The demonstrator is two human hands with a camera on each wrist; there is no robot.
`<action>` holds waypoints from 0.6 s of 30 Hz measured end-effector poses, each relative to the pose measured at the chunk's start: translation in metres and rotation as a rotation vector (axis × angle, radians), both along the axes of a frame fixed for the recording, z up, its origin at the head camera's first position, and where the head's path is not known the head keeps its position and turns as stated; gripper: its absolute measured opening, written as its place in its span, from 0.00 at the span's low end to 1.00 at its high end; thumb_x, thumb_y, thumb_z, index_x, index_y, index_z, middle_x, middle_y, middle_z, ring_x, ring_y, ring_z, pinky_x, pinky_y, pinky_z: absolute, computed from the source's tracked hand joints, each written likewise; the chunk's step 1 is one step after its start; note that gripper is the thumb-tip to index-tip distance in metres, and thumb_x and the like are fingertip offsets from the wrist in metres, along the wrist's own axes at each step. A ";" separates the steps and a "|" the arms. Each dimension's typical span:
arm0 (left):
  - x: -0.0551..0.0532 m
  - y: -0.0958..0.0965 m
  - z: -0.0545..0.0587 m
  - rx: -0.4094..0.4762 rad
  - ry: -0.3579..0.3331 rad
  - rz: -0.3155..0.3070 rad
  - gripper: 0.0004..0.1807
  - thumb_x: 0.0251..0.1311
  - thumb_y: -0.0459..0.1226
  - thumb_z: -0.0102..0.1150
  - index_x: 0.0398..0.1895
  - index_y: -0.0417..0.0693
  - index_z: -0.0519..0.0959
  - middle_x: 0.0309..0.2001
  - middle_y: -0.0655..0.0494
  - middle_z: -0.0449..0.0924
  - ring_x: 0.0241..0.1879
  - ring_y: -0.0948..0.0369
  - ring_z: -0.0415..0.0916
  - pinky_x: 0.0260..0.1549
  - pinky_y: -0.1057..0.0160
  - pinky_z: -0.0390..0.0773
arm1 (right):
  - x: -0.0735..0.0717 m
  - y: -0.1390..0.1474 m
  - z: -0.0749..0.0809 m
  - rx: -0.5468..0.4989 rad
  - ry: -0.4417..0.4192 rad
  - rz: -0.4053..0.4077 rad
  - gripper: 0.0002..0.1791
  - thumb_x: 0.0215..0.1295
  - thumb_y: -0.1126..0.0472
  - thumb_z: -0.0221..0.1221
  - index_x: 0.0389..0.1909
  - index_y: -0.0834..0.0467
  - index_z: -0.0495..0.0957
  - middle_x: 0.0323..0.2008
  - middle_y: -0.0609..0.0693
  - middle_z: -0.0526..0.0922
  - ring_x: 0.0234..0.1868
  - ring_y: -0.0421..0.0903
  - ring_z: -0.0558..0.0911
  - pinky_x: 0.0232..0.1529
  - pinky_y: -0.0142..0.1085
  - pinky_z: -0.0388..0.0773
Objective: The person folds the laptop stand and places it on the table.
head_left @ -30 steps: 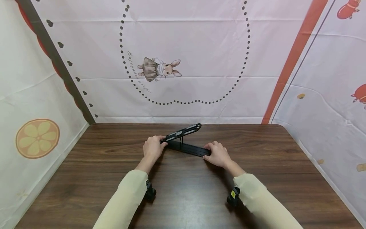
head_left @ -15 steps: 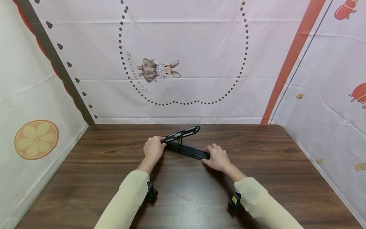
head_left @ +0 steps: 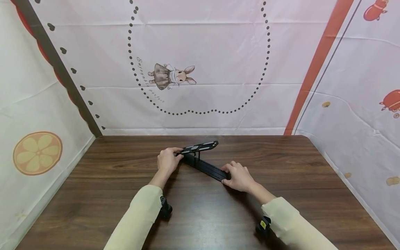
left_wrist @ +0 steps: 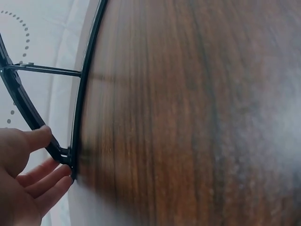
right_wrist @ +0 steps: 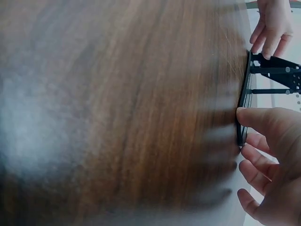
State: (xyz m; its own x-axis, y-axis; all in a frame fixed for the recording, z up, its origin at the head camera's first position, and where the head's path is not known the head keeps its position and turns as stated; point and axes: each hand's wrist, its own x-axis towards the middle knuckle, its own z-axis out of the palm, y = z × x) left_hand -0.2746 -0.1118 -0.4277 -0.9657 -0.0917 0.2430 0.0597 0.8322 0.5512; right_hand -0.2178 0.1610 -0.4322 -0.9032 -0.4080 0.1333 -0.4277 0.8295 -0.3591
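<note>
A black folding stand (head_left: 206, 169), which looks like a laptop stand, is on the table towards the back. Its upper arm (head_left: 200, 148) with grey pads slants up from the hinge end, propped on a thin strut (left_wrist: 47, 70). At the hinge end my left hand (head_left: 167, 161) holds the stand, thumb on the arm and fingertips by the base in the left wrist view. My right hand (head_left: 239, 177) grips the base's other end, the thumb along one long edge and fingers at the far side, as the right wrist view shows.
The brown wood-grain table (head_left: 200, 215) spreads out in front of the stand. A white printed cloth (head_left: 218, 52) hangs behind the table's back edge, and more cloth closes off both sides. Dark cameras (head_left: 165, 208) sit on both wrists.
The stand has turned, its right-hand end swinging towards me with my right hand. The raised arm's tip appears lower. My left hand stays almost in place at the hinge end.
</note>
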 end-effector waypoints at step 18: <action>-0.004 0.003 -0.004 0.112 -0.012 -0.067 0.12 0.57 0.45 0.61 0.45 0.61 0.82 0.42 0.52 0.83 0.40 0.57 0.81 0.32 0.56 0.77 | 0.017 -0.004 -0.002 0.003 0.040 0.098 0.18 0.49 0.55 0.67 0.41 0.55 0.76 0.38 0.47 0.73 0.41 0.47 0.72 0.36 0.44 0.65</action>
